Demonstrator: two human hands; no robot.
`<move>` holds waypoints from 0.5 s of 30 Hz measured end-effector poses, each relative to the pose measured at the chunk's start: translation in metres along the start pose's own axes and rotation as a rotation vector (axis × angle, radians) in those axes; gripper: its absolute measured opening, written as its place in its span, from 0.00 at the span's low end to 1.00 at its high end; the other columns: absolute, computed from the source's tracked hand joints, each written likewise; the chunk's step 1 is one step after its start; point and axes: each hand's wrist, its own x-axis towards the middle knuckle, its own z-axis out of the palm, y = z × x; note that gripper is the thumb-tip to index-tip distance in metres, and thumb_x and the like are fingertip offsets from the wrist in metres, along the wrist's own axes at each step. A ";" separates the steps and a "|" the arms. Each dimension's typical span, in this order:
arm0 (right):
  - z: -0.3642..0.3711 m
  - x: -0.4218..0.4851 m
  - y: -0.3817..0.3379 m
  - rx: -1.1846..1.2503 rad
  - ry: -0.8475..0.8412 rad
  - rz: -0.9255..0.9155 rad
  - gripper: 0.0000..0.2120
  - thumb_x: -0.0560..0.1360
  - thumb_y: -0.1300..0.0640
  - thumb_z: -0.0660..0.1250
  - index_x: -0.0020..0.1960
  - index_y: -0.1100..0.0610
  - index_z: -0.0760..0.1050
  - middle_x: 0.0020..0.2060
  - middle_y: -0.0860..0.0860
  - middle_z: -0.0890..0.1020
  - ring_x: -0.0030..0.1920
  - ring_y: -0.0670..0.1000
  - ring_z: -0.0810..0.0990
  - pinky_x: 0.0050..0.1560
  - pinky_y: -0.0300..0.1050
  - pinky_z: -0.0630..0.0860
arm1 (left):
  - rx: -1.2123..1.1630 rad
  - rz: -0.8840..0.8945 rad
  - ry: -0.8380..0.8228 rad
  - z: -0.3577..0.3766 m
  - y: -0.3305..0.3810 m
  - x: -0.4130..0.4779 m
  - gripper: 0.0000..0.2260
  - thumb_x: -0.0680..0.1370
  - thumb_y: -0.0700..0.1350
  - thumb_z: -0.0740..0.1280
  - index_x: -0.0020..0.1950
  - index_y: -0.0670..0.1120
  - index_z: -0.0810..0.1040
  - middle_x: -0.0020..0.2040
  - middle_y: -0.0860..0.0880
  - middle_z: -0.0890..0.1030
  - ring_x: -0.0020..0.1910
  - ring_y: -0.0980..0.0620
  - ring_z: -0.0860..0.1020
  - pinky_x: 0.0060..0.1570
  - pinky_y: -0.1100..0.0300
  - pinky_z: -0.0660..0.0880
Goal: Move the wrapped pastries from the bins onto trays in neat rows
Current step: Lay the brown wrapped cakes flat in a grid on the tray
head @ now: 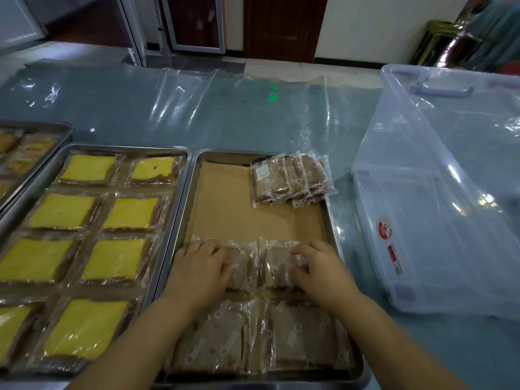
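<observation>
The far-left tray (42,125) runs off the edge.

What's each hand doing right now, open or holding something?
Left hand: open, flat on the left wrapped pastry.
Right hand: fingers bent on the right wrapped pastry; grip cannot be told.

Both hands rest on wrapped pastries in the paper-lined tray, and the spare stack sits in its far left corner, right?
No: the head view shows the spare stack in the far right corner of the paper-lined tray. The left hand and right hand rest on wrapped pastries.
</observation>
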 end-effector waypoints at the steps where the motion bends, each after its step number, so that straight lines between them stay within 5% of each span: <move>1: -0.003 0.007 -0.001 0.012 0.018 0.011 0.14 0.76 0.53 0.64 0.61 0.50 0.75 0.56 0.46 0.74 0.57 0.49 0.71 0.50 0.41 0.70 | -0.013 0.005 -0.002 -0.002 0.001 0.008 0.16 0.77 0.59 0.58 0.57 0.54 0.77 0.57 0.55 0.75 0.58 0.51 0.71 0.54 0.53 0.67; 9: -0.035 0.093 -0.006 0.087 0.210 0.172 0.16 0.75 0.54 0.65 0.62 0.55 0.71 0.58 0.51 0.75 0.54 0.53 0.74 0.49 0.43 0.69 | -0.078 0.136 -0.032 -0.012 0.004 0.094 0.17 0.78 0.56 0.59 0.65 0.53 0.72 0.59 0.53 0.73 0.57 0.52 0.71 0.50 0.60 0.67; 15: -0.046 0.144 -0.003 0.079 0.148 0.302 0.16 0.76 0.54 0.66 0.61 0.58 0.68 0.60 0.54 0.71 0.54 0.55 0.74 0.53 0.49 0.73 | -0.231 0.118 -0.093 -0.007 0.022 0.156 0.21 0.75 0.50 0.67 0.67 0.51 0.67 0.62 0.51 0.69 0.55 0.52 0.71 0.46 0.61 0.68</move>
